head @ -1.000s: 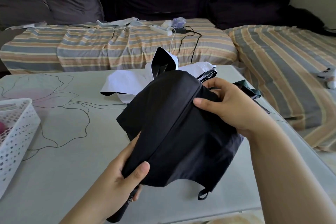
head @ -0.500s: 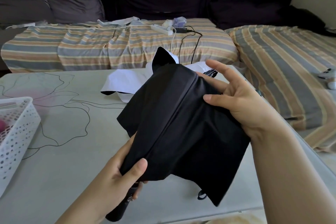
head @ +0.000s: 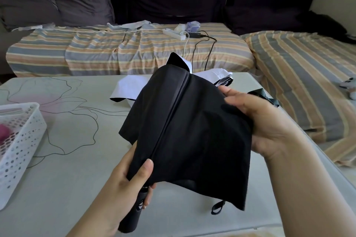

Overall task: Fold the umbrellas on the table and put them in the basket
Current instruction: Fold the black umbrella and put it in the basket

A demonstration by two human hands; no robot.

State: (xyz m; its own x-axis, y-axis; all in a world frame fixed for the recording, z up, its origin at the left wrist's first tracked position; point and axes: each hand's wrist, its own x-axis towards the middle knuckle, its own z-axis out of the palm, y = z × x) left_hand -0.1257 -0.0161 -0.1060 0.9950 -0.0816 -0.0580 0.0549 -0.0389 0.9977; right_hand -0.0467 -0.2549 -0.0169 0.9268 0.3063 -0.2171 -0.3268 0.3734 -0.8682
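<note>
A: Largest first. What lies beyond the hands?

B: A sofa [head: 134, 52] under a striped cover, dark cushions along its back, cut off by the frame at left and right. A white power strip [head: 174, 33] with cables lies on it, far past both hands. A pale lilac item beside the strip is too small to identify.

A: And under the hands?

B: The table [head: 67, 179], pale, with a line-drawn flower printed left of the left hand. Its near edge runs out of frame.

A: The task's thing?

B: The black umbrella [head: 185, 131], collapsed but unrolled, held above the table between both hands. The canopy hangs in loose flaps; one rib fold runs as a straight ridge from the left thumb up toward the tip. A strap loop [head: 217, 208] dangles below the right-hand flap. The shaft is hidden inside the cloth.

A: Hands?

B: The left hand [head: 125, 184] grips the black handle, thumb pressed on the canopy's lower edge; the fingers are mostly hidden behind it. The right hand [head: 256, 119] pinches the canopy's right edge; its fingertips disappear behind the fabric.

A: Other umbrellas?

B: A white umbrella [head: 131, 90] lies on the table beyond the black one, largely covered by it. A dark green scrap shows behind the right hand, hard to make out.

A: Basket?

B: The white perforated basket [head: 21, 140] sits well left of the left hand, cropped by the frame, something pink inside.

A: Any writing?

B: None legible.
</note>
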